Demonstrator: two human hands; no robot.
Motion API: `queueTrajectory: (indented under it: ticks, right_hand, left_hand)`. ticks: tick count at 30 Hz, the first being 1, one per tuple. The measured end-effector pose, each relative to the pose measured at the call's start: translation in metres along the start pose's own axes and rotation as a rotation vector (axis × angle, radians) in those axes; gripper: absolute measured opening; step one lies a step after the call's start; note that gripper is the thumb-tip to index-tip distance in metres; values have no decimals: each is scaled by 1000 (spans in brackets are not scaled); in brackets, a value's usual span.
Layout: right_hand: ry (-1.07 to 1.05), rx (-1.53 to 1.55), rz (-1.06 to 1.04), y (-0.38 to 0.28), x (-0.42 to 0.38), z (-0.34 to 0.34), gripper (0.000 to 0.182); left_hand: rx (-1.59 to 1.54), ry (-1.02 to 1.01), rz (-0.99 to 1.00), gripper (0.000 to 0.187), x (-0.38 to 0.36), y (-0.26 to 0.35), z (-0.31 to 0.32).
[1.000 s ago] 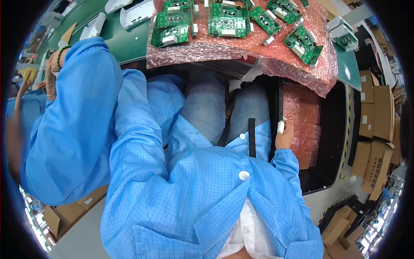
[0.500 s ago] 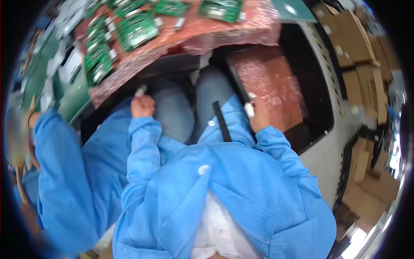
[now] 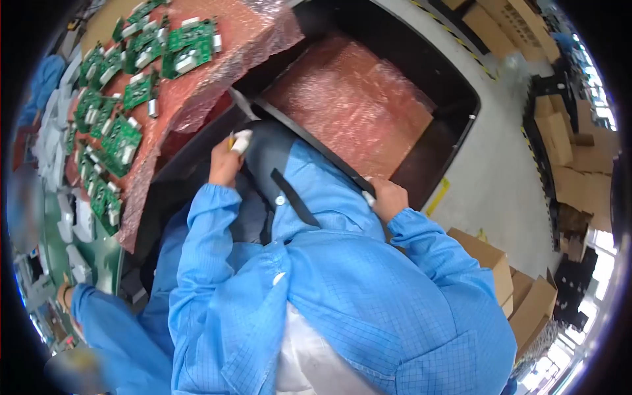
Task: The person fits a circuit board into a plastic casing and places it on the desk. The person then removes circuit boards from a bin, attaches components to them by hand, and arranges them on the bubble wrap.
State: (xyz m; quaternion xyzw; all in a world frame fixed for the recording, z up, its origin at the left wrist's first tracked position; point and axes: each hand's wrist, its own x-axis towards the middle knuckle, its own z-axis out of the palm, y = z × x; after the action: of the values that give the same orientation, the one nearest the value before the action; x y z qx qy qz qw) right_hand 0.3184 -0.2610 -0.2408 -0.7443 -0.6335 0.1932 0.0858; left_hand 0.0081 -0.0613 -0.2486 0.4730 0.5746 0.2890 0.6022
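Observation:
My right hand (image 3: pixel 390 197) is closed over the near rim of a black bin (image 3: pixel 454 141), close to its right corner. Pink bubble wrap (image 3: pixel 349 92) and a brown cardboard sheet (image 3: pixel 411 141) lie inside that bin. Above my knee, my left hand (image 3: pixel 226 163) has its fingers drawn together. White covering shows at the fingertips, with a small yellowish spot beside it; whether anything is held there I cannot make out. Several green circuit boards (image 3: pixel 122 139) with white connectors rest on pink bubble wrap (image 3: pixel 227 56) to the left.
A person in a blue sleeve (image 3: pixel 112 322) sits close on my left. Pale grey parts (image 3: pixel 56 141) lie on the green table (image 3: pixel 102 263). Cardboard boxes (image 3: pixel 480 260) stand behind my right elbow, others (image 3: pixel 513 26) beyond the grey floor (image 3: pixel 507 131).
My view has swung right, bringing more of the bin into sight. My right hand stays at the bin's rim. My left hand has risen slightly and turned, showing its white-covered fingertips.

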Motion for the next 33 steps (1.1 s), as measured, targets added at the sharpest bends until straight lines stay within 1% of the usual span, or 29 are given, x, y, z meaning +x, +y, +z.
queueTrajectory:
  ticks: [2,3,4,6,7,8,10,11,12,13,16,17,19,20,21,24,27,29,32,33]
  right_hand:
    - [16,83,-58,8,3,6,24]
    - [-19,167,-30,2,5,-3,25]
    - [-21,176,-33,3,6,-1,26]
    - [-36,182,-32,5,6,-1,28]
    - [-33,182,-23,2,6,-2,30]
    - [-47,177,-22,1,8,-3,30]
    - [-83,162,-9,0,10,-3,30]
    - [-83,183,-16,0,11,-1,33]
    - [-107,173,-28,0,10,-1,34]
    - [-124,163,-44,0,12,-2,35]
    - [-184,149,-57,2,19,-3,41]
    - [-195,142,-47,3,19,-2,42]
    - [-189,155,-11,-6,24,-6,42]
    - [-222,147,-4,-6,25,-10,42]
    - [-248,141,3,-4,26,-11,42]
    - [-256,152,39,-13,30,-15,42]
    - [-292,151,67,-9,32,-16,44]
    - [-287,157,55,-9,38,-16,46]
    - [-359,136,55,-5,35,-15,49]
    - [-390,126,47,-1,35,-14,50]
  left_hand:
    - [97,-30,48,26,1,31,0]
    - [96,-33,22,26,2,38,-3]
    - [69,-34,17,24,7,33,-7]
    - [142,24,65,22,13,8,-11]
    - [140,48,39,21,21,-24,-16]
    - [218,62,89,20,24,-58,-18]
    - [424,131,46,20,22,-120,-15]
    - [449,152,-26,22,11,-126,-9]
    - [475,168,-98,23,-2,-125,1]
    - [735,185,-91,25,-12,-104,7]
    - [872,116,-251,26,-1,-91,13]
    - [844,151,-251,32,5,-95,11]
    - [895,119,-230,33,14,-107,6]
    - [924,98,-212,33,17,-115,4]
    - [840,109,-103,36,17,-131,3]
    - [909,85,51,38,12,-144,8]
    - [935,44,211,39,6,-144,25]
    - [719,-165,-81,38,-4,-127,33]
    - [538,-279,-369,39,-32,-131,51]
    - [535,-257,-387,40,-35,-125,57]
